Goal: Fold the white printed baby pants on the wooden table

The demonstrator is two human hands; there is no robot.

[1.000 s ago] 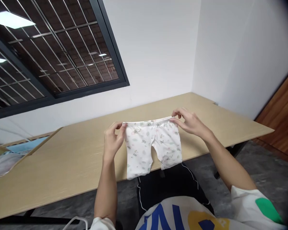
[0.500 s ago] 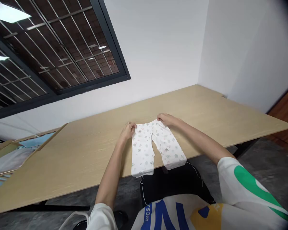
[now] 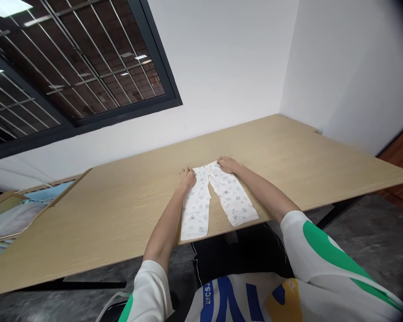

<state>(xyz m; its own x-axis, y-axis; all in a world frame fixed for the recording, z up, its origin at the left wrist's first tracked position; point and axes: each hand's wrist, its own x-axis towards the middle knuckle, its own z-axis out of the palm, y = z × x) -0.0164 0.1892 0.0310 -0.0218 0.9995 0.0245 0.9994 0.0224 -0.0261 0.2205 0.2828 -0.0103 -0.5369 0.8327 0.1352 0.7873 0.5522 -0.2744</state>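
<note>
Small white pants [image 3: 196, 210] with a scattered print lie on the wooden table, waistband toward the wall and both legs spread toward the front edge. My left hand [image 3: 188, 177] rests at the left corner of the waistband, its fingers lying over the cloth. At the right corner of the waistband is my right hand [image 3: 226, 164], with its fingers laid on the fabric. Both leg ends sit just inside the table's front edge.
The light wooden table [image 3: 121, 201] stretches to both sides. A wooden crate [image 3: 16, 214] with folded light cloths stands at the far left. Behind the table are a white wall and a barred window [image 3: 97, 58]. A black support shows under the table.
The pants have moved away from my body, and their leg ends now lie flat on the table instead of hanging at its edge. My hands have lowered and flattened onto the waistband.
</note>
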